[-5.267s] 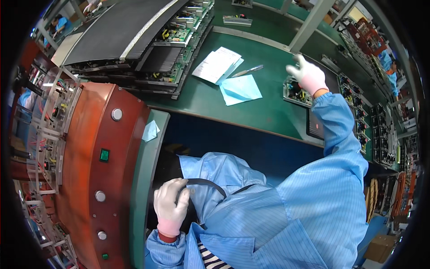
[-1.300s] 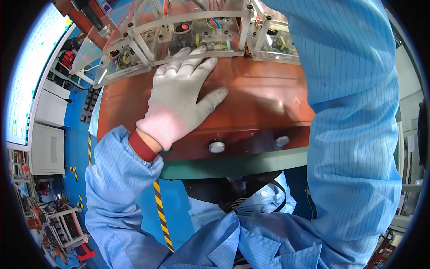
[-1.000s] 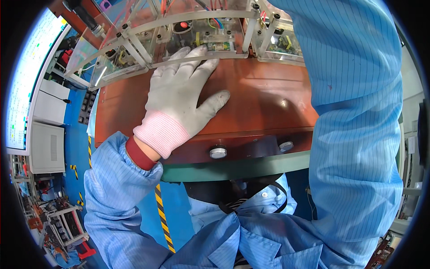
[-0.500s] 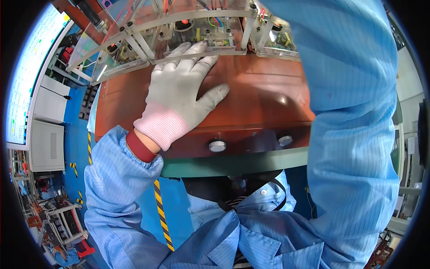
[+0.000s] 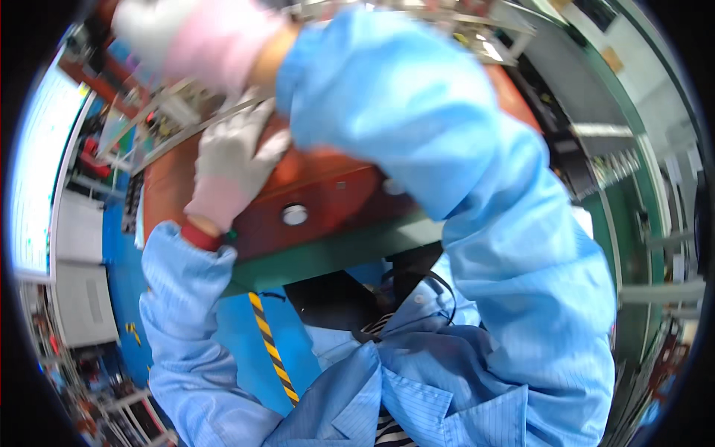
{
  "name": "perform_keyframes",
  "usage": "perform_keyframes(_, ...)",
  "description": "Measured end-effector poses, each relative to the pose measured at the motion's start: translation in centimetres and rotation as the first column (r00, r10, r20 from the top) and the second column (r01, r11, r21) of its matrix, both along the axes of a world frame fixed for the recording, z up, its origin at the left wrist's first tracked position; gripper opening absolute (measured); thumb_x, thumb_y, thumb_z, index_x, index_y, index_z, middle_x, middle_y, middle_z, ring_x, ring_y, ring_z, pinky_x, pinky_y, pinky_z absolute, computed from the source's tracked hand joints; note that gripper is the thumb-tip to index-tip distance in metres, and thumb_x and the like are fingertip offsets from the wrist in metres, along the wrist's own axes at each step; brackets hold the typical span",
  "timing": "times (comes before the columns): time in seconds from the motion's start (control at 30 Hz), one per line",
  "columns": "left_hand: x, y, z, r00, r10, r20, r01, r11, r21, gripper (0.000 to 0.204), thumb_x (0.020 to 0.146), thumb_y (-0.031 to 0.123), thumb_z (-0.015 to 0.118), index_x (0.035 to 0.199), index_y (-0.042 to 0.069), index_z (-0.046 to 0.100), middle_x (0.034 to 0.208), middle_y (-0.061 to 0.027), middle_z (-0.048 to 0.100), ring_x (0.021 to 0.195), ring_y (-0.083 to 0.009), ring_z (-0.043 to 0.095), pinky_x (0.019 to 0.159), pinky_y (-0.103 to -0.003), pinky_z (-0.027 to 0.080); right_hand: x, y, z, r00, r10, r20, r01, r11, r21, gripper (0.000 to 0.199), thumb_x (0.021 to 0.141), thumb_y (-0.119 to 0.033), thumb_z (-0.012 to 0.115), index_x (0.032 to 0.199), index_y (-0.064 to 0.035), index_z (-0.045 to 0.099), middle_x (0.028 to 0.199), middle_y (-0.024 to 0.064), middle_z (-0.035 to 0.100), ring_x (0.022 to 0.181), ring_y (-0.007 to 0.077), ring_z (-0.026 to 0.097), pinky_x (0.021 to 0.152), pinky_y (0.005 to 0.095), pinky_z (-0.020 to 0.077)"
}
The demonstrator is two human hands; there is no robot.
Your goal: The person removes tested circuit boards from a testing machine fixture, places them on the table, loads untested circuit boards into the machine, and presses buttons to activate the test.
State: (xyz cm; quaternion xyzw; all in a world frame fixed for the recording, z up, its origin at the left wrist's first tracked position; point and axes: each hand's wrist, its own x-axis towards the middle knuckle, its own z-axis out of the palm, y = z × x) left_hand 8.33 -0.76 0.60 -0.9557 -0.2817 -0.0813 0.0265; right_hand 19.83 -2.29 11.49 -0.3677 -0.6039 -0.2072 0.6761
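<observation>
My left hand (image 5: 232, 160), in a grey-white glove with a pink cuff, lies on the reddish-brown top of a box-shaped fixture (image 5: 175, 167). Its fingers stretch towards the lower edge of a clear-panelled frame (image 5: 179, 138), and the thumb stands apart. Fingertips are partly hidden behind my right forearm. High at the upper left is my right hand (image 5: 182, 37), gloved the same way and smeared by motion. Its fingers do not show well enough to tell what they hold. Two round silver buttons sit on the fixture's front: one button (image 5: 295, 214) is plain, the other is partly covered by my sleeve.
A bright monitor (image 5: 37, 179) stands at the far left above a white cabinet (image 5: 86, 302). The green table edge (image 5: 328, 253) runs along the fixture's front. Yellow-black tape (image 5: 272, 350) marks the blue floor. A dark conveyor-like surface (image 5: 566, 78) lies at the upper right.
My right arm has swung left across the fixture, bringing the right hand into view at the upper left. The whole view has shifted; my left hand stays spread by the frame's edge.
</observation>
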Motion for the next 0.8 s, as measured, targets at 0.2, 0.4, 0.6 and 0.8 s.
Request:
perform_keyframes(0.2,-0.9,-1.2,-2.3,0.966,-0.071,0.248,0.078,0.997,-0.021,0.074,0.1,0.06,0.051,0.15,0.007,0.053,0.156,-0.0199,0.052,0.145,-0.0397,0.046,0.121,-0.049,0.031,-1.0,-13.2,-13.3,0.858,0.41,0.31,-0.294,0.886,-0.358,0.02,0.09,-0.016,0.064,0.11,-0.013,0.069,0.104,0.0074,0.068,0.085,0.0293,0.062,0.077,0.0393,0.0526)
perform_keyframes(0.4,0.7,-3.6,-2.2,0.944,-0.288,0.16,0.279,0.957,0.081,0.09,0.096,0.072,0.048,0.154,0.004,0.048,0.158,-0.0212,0.049,0.147,-0.0401,0.043,0.123,-0.049,0.03,1.7,-22.1,-20.3,0.882,0.426,0.204,-0.249,0.786,-0.566,0.015,0.095,-0.016,0.063,0.11,-0.0129,0.068,0.092,0.006,0.065,0.081,0.0272,0.063,0.078,0.0357,0.051)
perform_keyframes(0.6,6.2,-8.9,-2.6,0.902,-0.39,0.184,0.37,0.92,0.133,0.099,0.082,0.069,0.071,0.151,0.001,0.049,0.155,-0.0244,0.049,0.145,-0.0407,0.046,0.125,-0.051,0.028,5.1,-27.0,-24.4,0.891,0.422,0.165,-0.162,0.636,-0.754,0.024,0.096,-0.011,0.064,0.119,-0.01,0.07,0.108,0.0077,0.071,0.089,0.028,0.066,0.084,0.0369,0.0533)
perform_keyframes(0.8,13.1,-14.1,-1.7,0.891,-0.37,0.262,0.372,0.927,0.046,0.091,0.077,0.056,0.079,0.141,-0.004,0.054,0.144,-0.031,0.054,0.136,-0.0466,0.051,0.12,-0.052,0.034,6.8,-28.3,-25.7,0.9,0.409,0.152,-0.163,0.638,-0.752,0.023,0.093,-0.009,0.067,0.116,-0.0092,0.072,0.101,0.0087,0.072,0.088,0.0292,0.067,0.082,0.0367,0.0538)
